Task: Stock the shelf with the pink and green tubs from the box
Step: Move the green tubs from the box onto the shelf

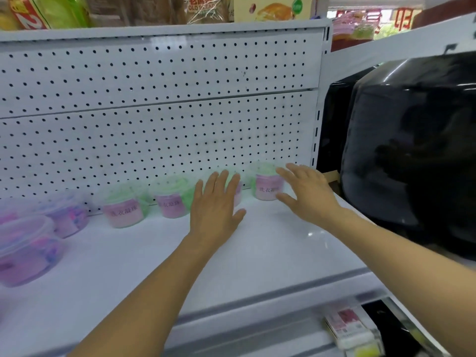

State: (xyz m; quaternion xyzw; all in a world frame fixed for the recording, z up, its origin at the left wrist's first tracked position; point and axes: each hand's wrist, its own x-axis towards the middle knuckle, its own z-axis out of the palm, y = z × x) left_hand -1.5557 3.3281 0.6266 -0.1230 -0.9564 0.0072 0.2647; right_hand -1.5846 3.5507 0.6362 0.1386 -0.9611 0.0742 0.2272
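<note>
Tubs (170, 202), pink and green: four stood rowed along the shelf (257, 253) back. I held left hand (215, 204) and right hand (306, 191) spread, gripping nothing, at the rightmost two. Next, I judged: fetch more from the box, unseen.

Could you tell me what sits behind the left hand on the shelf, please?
A pink and green plastic tub peeks past the open left hand; most of it is covered, so its label cannot be seen.

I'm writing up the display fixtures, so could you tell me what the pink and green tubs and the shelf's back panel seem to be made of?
The pink and green tubs look like clear, slightly frosted plastic, since their coloured contents show through the walls. The back panel looks like white painted sheet metal, matte, punched with regular rows of holes; the paint hides the base material.
</note>
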